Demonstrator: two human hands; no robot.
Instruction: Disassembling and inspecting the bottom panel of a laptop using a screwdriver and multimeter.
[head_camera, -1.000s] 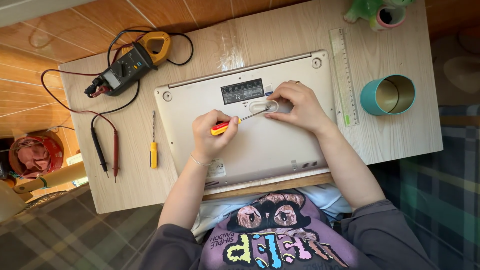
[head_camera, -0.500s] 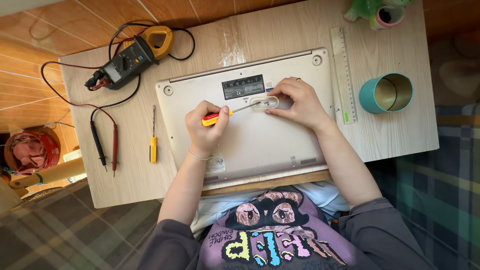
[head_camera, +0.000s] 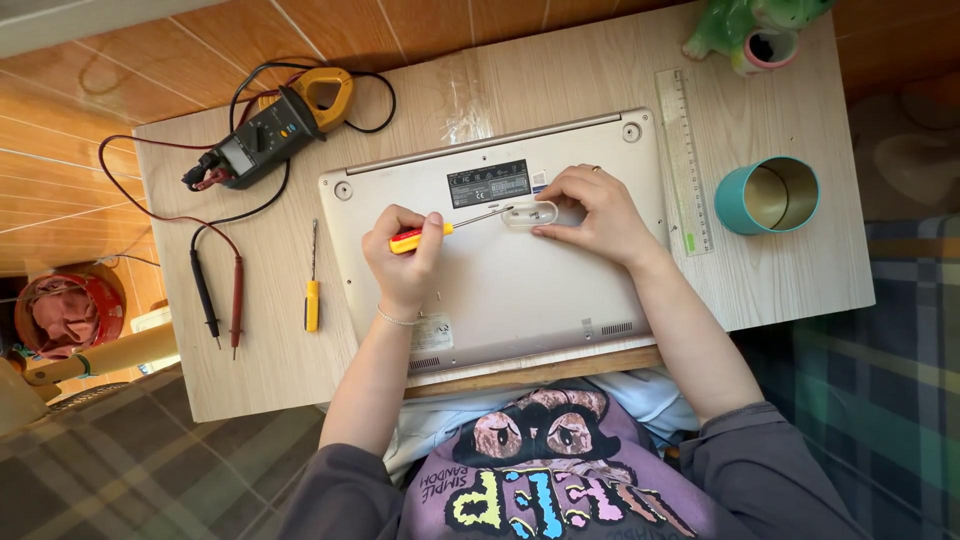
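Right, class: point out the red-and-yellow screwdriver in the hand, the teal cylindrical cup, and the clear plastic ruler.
Red-and-yellow screwdriver (head_camera: 412, 238): head view, on its handle.
Teal cylindrical cup (head_camera: 728, 200): head view, on its outer wall.
Clear plastic ruler (head_camera: 683, 160): head view, mid-length of the strip.
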